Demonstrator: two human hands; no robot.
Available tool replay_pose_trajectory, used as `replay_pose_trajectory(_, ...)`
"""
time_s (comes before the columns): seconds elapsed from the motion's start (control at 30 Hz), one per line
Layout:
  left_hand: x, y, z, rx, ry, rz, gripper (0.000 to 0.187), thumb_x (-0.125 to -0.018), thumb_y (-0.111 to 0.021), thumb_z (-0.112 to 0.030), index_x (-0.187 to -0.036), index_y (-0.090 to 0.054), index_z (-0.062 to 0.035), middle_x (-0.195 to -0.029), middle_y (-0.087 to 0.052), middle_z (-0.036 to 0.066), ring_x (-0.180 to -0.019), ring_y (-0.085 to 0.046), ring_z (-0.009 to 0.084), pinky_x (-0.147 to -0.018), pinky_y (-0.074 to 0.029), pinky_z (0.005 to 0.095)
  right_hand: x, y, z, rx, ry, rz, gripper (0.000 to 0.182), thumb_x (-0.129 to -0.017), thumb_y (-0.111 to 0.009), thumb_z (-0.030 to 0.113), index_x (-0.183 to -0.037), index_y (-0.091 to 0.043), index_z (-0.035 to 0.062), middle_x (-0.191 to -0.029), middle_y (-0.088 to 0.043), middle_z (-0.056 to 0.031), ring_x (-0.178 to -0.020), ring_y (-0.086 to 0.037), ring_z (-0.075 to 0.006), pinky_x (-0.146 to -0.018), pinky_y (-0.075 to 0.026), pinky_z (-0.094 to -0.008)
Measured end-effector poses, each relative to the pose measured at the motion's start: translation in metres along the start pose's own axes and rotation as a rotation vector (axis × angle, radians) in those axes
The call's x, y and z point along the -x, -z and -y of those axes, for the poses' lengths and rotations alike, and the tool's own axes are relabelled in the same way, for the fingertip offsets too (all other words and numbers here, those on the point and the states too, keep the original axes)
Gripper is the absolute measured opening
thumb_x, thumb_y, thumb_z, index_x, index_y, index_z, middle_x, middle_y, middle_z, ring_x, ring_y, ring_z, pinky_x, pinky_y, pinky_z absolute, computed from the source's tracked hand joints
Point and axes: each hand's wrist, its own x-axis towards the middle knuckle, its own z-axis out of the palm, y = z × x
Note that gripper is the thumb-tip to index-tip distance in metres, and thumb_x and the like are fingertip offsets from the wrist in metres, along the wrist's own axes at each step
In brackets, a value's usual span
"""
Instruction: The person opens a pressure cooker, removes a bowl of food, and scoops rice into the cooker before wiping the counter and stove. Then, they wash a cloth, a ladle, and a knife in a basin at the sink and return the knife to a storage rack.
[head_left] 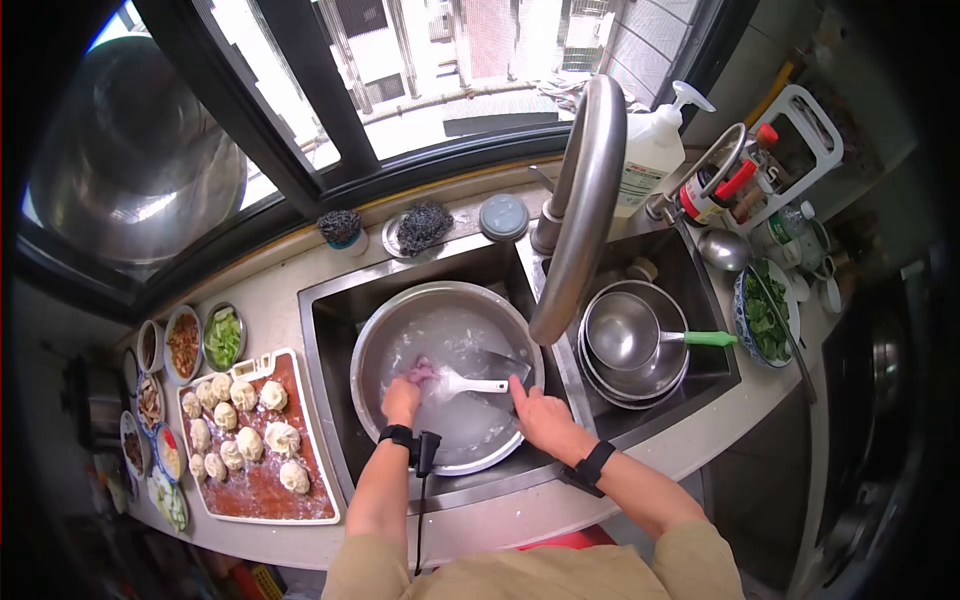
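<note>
A large metal basin of cloudy water stands in the left sink compartment. A white rice paddle lies across its middle, its head to the left and its handle to the right. My left hand reaches into the basin, fingers closed about the paddle's head and partly blurred by the water. At the handle's end, my right hand grips with a finger along it; its lower fingers are hidden. Just behind the handle shows a dark, flat, blade-like shape that I cannot make out.
The faucet arches over the sink divider. Nested pots and a green-handled pan fill the right compartment. At left, a tray holds several dough buns beside small plates of food. A soap bottle stands behind.
</note>
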Motion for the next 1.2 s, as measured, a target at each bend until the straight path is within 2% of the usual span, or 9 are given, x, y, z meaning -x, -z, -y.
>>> replay_pose_trajectory(0.1, 0.003, 0.015, 0.009, 0.404, -0.041, 0.04, 0.024, -0.08, -0.047, -0.021, -0.085, -0.06, -0.0023, -0.068, -0.061, 0.014, -0.06, -0.061, 0.0267, -0.054, -0.049, 0.0353, 0.001, 0.027, 0.001, 0.07, 0.041, 0.089, 0.047, -0.067, -0.055, 0.005, -0.112, -0.047, -0.0036, -0.074, -0.058, -0.012, -0.068, -0.061, -0.0224, -0.052, -0.047, -0.0296)
replay_pose_trajectory(0.17, 0.045, 0.058, -0.026, 0.926, -0.047, 0.38, 0.028, -0.085, -0.044, -0.022, -0.077, -0.059, 0.0003, -0.06, -0.057, 0.009, -0.049, -0.056, 0.0194, -0.045, -0.045, 0.029, 0.006, 0.046, 0.003, 0.189, 0.152, 0.073, 0.046, -0.064, -0.058, 0.006, -0.107, -0.049, -0.0074, -0.073, -0.059, -0.0117, -0.068, -0.06, -0.0221, -0.053, -0.047, -0.0303)
replay_pose_trajectory(0.2, 0.047, 0.049, -0.031, 0.778, -0.128, 0.122, 0.031, -0.088, -0.043, -0.022, -0.07, -0.056, -0.0006, -0.054, -0.052, 0.004, -0.044, -0.049, 0.014, -0.043, -0.042, 0.0249, 0.011, 0.054, 0.002, 0.199, 0.187, -0.007, 0.044, -0.062, -0.061, 0.007, -0.102, -0.052, -0.0081, -0.074, -0.059, -0.0114, -0.068, -0.06, -0.0219, -0.053, -0.046, -0.0316)
replay_pose_trajectory(0.3, 0.098, 0.062, -0.069, 0.952, -0.472, 0.22, 0.026, -0.086, -0.05, -0.022, -0.079, -0.06, 0.001, -0.065, -0.058, 0.005, -0.056, -0.055, 0.0117, -0.052, -0.047, 0.0261, 0.018, 0.049, 0.006, 0.136, 0.197, -0.131, 0.021, -0.052, -0.064, 0.007, -0.072, -0.062, 0.0019, -0.072, -0.059, -0.0102, -0.066, -0.06, -0.0223, -0.051, -0.046, -0.0319)
replay_pose_trajectory(0.5, 0.155, 0.027, -0.111, 0.578, -0.806, 0.262, 0.031, -0.088, -0.041, -0.021, -0.099, -0.055, 0.0037, -0.105, -0.052, 0.015, -0.095, -0.048, 0.0217, -0.083, -0.036, 0.0296, 0.026, 0.055, 0.029, 0.078, 0.296, -0.15, 0.004, -0.057, -0.061, 0.007, -0.059, -0.059, 0.0044, -0.06, -0.059, -0.0101, -0.061, -0.06, -0.0248, -0.049, -0.046, -0.0346)
replay_pose_trajectory(0.67, 0.106, 0.021, -0.093, 0.421, -0.645, 0.338, 0.042, -0.09, -0.036, -0.028, -0.109, -0.05, 0.0071, -0.11, -0.052, 0.014, -0.103, -0.047, 0.0206, -0.088, -0.035, 0.0283, 0.048, 0.053, 0.013, 0.014, 0.371, -0.309, 0.008, -0.059, -0.058, 0.009, -0.061, -0.058, 0.0016, -0.057, -0.058, -0.0112, -0.057, -0.059, -0.0251, -0.046, -0.044, -0.0361)
replay_pose_trajectory(0.83, 0.056, 0.015, -0.043, 0.84, -0.314, 0.372, 0.029, -0.086, -0.044, -0.026, -0.086, -0.059, -0.0012, -0.067, -0.055, 0.002, -0.054, -0.049, 0.0096, -0.047, -0.039, 0.0228, 0.081, 0.071, -0.005, -0.181, 0.335, -0.27, 0.006, -0.059, -0.056, 0.008, -0.057, -0.058, 0.003, -0.054, -0.056, -0.0132, -0.054, -0.059, -0.028, -0.044, -0.043, -0.0376)
replay_pose_trajectory(0.97, 0.096, 0.046, -0.064, -0.035, -0.452, -0.206, 0.034, -0.078, -0.049, -0.028, -0.072, -0.06, 0.0037, -0.062, -0.059, 0.015, -0.058, -0.057, 0.0222, -0.053, -0.042, 0.0362, 0.087, 0.063, -0.004, -0.267, 0.325, -0.17, 0.004, -0.065, -0.054, 0.009, -0.064, -0.056, 0.0069, -0.061, -0.058, -0.0127, -0.061, -0.06, -0.0287, -0.05, -0.046, -0.0398)
replay_pose_trajectory(1.2, 0.094, 0.088, -0.044, 1.004, -0.103, -0.142, 0.026, -0.084, -0.052, -0.029, -0.071, -0.054, -0.007, -0.062, -0.054, 0.0, -0.056, -0.054, 0.0117, -0.047, -0.042, 0.0263, 0.099, 0.058, -0.029, -0.591, 0.08, -0.108, 0.028, -0.075, -0.052, 0.023, -0.099, -0.057, 0.0098, -0.076, -0.06, -0.0146, -0.067, -0.06, -0.0269, -0.056, -0.047, -0.0391)
